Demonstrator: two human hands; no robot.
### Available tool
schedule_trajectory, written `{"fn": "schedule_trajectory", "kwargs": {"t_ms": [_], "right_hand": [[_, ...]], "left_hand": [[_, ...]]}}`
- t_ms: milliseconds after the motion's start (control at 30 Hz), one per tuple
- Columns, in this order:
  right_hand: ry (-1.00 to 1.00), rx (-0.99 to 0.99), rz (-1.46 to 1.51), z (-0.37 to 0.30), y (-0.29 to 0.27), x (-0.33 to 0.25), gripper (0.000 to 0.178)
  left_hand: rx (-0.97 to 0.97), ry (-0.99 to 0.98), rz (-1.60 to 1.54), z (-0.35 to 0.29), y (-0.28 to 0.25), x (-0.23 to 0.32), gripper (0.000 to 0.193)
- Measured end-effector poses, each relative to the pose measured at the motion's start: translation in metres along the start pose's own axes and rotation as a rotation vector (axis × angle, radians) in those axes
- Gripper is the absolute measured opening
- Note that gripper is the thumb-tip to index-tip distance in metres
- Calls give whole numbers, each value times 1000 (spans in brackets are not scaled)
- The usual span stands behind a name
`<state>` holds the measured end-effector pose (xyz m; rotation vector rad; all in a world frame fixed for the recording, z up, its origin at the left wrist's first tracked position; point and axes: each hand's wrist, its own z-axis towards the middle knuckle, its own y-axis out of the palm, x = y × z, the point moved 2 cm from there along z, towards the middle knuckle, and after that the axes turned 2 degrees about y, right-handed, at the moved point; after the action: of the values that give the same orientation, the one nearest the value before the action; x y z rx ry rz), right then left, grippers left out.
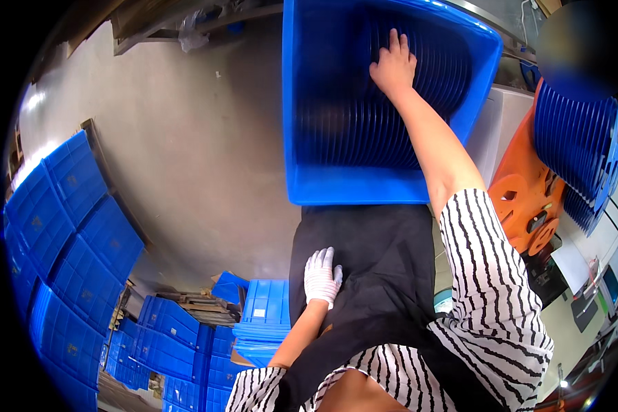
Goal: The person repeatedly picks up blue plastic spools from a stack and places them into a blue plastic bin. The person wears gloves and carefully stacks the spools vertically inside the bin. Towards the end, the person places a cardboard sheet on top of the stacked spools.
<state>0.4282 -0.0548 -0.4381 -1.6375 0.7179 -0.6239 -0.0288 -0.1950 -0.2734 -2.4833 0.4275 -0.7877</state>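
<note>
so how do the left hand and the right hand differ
The left hand wears a pale glove; the right hand is bare. The left hand is over the black apron, while the right hand is inside the blue bin, at the dark discs. Both extend from striped sleeves.

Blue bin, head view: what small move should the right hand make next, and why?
Most likely, the right hand should close its grip gently on one of the dark discs: it looks open over their row inside the blue bin, with no disc visibly lifted. The gloved left hand is at the black apron, away from the bin.
</note>
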Motion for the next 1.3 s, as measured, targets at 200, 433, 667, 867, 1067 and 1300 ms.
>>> {"fn": "schedule_trajectory", "kwargs": {"t_ms": [200, 433, 667, 867, 1067, 1300], "right_hand": [[12, 63, 116, 1, -3, 7, 23], [73, 334, 555, -91, -158, 19, 13], [103, 339, 582, -86, -199, 18, 10], [133, 321, 554, -90, -198, 2, 9], [70, 389, 454, -77, -133, 5, 16], [23, 101, 762, -155, -130, 32, 47]], "left_hand": [[8, -4, 8, 0, 1, -6, 54], [-15, -25, 16, -2, -2, -1, 53], [-44, 19, 60, 3, -10, -4, 52], [-36, 35, 85, -2, -6, -5, 52], [-31, 28, 88, 0, -6, -6, 50], [-24, 18, 75, 0, -3, -1, 51]]}}
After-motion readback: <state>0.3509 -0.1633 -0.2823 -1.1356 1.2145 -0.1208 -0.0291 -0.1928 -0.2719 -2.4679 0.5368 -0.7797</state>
